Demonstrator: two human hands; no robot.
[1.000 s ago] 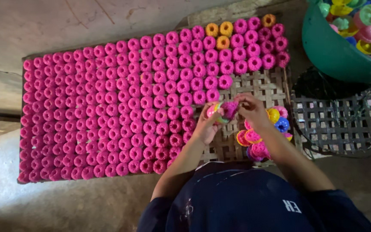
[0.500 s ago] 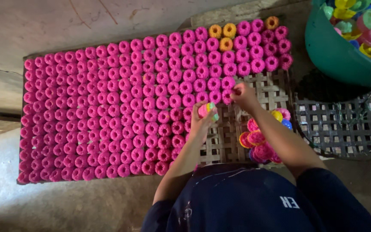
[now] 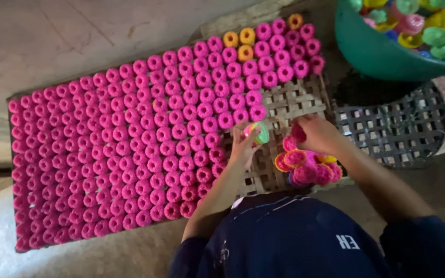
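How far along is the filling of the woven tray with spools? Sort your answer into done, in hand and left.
Done: pink spools in tight rows cover most of the woven tray, with a few orange spools at the far end.
In hand: the left hand holds a green and pink spool; the right hand reaches into a small loose pile.
Left: the bare corner nearest the hands, plus spools in the green basin.

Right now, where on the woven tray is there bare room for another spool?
Bare weave shows between the pink spool rows and the tray's right edge, above the right hand. A smaller patch lies below the left hand. Crowded: the loose spool pile and all the rows.
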